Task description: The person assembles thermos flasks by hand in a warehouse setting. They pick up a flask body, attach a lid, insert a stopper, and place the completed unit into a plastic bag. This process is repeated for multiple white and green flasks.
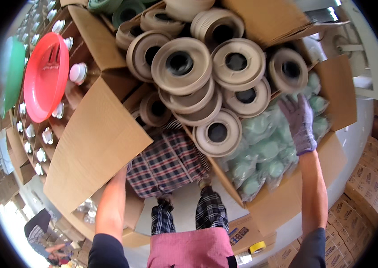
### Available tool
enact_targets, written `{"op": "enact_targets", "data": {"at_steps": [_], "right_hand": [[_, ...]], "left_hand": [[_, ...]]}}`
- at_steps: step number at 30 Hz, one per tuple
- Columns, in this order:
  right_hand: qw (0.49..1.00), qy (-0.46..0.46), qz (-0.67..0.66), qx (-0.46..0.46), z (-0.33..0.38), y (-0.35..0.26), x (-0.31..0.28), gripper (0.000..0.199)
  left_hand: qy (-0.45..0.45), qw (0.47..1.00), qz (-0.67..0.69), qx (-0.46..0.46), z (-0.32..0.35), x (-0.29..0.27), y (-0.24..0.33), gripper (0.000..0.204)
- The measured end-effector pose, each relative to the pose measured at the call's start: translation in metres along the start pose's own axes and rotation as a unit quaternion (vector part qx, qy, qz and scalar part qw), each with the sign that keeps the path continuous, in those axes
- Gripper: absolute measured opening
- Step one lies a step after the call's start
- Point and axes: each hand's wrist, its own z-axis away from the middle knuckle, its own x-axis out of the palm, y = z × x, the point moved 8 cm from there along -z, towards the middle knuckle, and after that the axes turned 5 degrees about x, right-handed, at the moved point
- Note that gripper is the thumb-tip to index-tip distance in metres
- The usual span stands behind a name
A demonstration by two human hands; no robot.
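My right hand [299,123], in a grey-lavender glove, spreads its fingers over a carton of pale green pieces in clear plastic bags [262,145]. Its fingertips are just below a beige flanged ring with a dark centre [276,71]; whether they touch it I cannot tell. More beige flanged rings [182,49] lie piled across the middle boxes, some stacked on one another. My left forearm [112,201] reaches behind a raised cardboard flap [102,143]. Only a sliver of the left glove [129,167] shows beside a plaid cloth bundle [169,163]; its fingers are hidden.
At the left, a red round tray [46,77] stands by rows of white-capped jars [78,73], with a green tray [14,76] beyond. Open carton flaps [338,89] jut out at the right. Stacked cartons [363,196] and yellow tape [257,247] are below. Another person [48,252] is at lower left.
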Motion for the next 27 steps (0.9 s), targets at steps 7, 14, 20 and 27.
{"op": "enact_targets", "data": {"at_steps": [7, 14, 20, 27], "right_hand": [[0.802, -0.378, 0.416, -0.203, 0.210, 0.131, 0.173, 0.047], [0.761, -0.113, 0.579, -0.270, 0.108, 0.291, 0.297, 0.091], [0.732, -0.147, 0.633, -0.205, 0.076, 0.355, 0.316, 0.085], [0.759, -0.085, 0.602, -0.234, 0.072, 0.358, 0.317, 0.064]], "left_hand": [[0.017, 1.000, 0.009, -0.022, 0.001, -0.001, -0.026, 0.041], [0.037, 0.999, 0.017, -0.011, -0.016, 0.013, -0.034, 0.041], [0.057, 0.998, 0.038, -0.008, -0.017, 0.022, -0.038, 0.041], [0.057, 0.996, 0.062, -0.012, 0.025, 0.032, -0.055, 0.041]]}}
